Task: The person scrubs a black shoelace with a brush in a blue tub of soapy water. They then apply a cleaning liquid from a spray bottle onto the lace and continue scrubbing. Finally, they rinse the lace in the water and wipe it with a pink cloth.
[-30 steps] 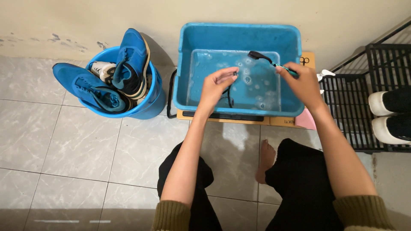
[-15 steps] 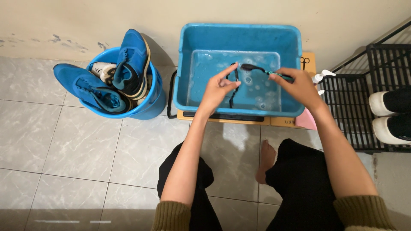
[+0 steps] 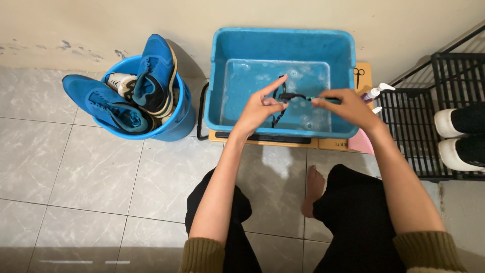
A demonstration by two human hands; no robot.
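Nearest the camera, two olive ribbed cuffs frame black-trousered knees, and a bare foot [image 3: 314, 189] rests on the glossy grey marbled floor tiles [image 3: 96, 177]. Both forearms stretch forward, bare and slightly converging over the tub.

The left hand [image 3: 260, 106] is raised with its wrist bent, thumb and fingertips pinched on a thin black shoelace [image 3: 277, 108], which hangs limp in a loose, roughly vertical line down toward the water. The index finger sticks up past the pinch. The right hand [image 3: 346, 107] is curled around the teal handle of a small brush [image 3: 303, 97], like a toothbrush. The brush's long axis lies about level, running right to left, and its dark head points toward the left hand and meets the lace just beside the pinching fingers.

Both hands hover above a rectangular blue plastic tub [image 3: 222, 65] with rounded corners and smooth walls; shallow water with patches of white suds covers its bottom. The tub sits on a low, flat wooden board [image 3: 328, 143], where a pair of small scissors [image 3: 358, 76] lies near the far right corner.

To the left, a round blue bucket [image 3: 174, 124] holds blue mesh sneakers [image 3: 151, 76] stuffed in toe-up. To the right, a white pump bottle [image 3: 376, 92] leans by a black wire rack [image 3: 414, 121] bearing white-soled shoes [image 3: 457, 136]. Beyond everything runs a scuffed cream wall [image 3: 101, 25].
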